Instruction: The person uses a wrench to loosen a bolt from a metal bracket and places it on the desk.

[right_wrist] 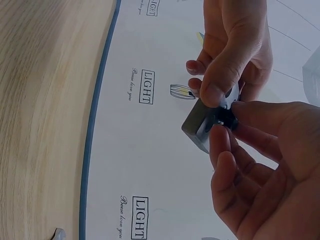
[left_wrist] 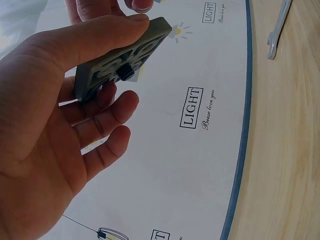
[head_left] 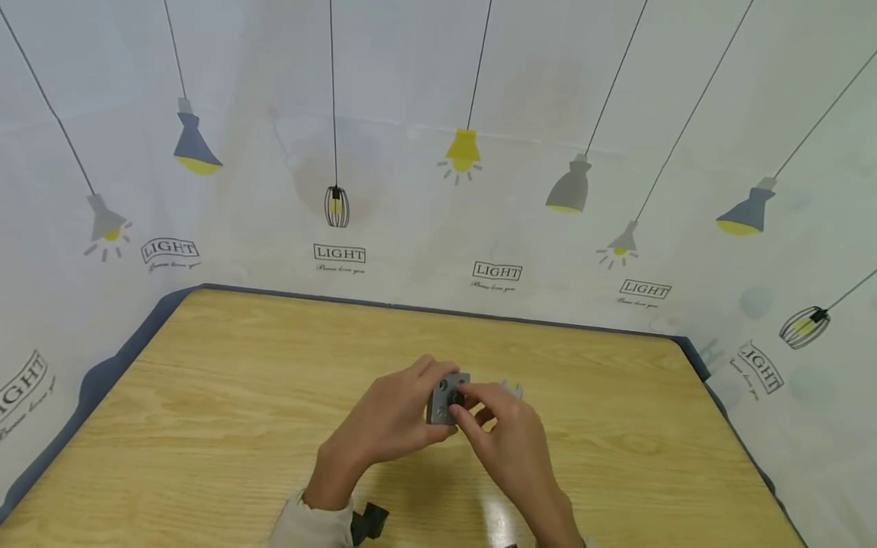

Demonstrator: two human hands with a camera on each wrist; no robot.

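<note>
My left hand (head_left: 384, 418) grips a flat grey plate (head_left: 436, 403) by its edges, thumb on one side and fingers on the other, raised above the table. Round holes show near the plate's corners in the head view. At its middle, my right hand (head_left: 510, 438) pinches a small black knob-like part (right_wrist: 227, 119) between thumb and fingertips; those fingers partly cover it. The left wrist view shows the plate's ribbed other face, where a dark ridged stub (left_wrist: 126, 72) sticks out of the centre. Whether stub and black part are one piece, I cannot tell.
A light grey open-ended wrench (left_wrist: 275, 40) lies on the wooden table (head_left: 240, 380), behind the right hand in the head view. White curtains printed with lamps (head_left: 411, 251) stand around the table's back and sides. A black device (head_left: 370, 524) sits at the left wrist.
</note>
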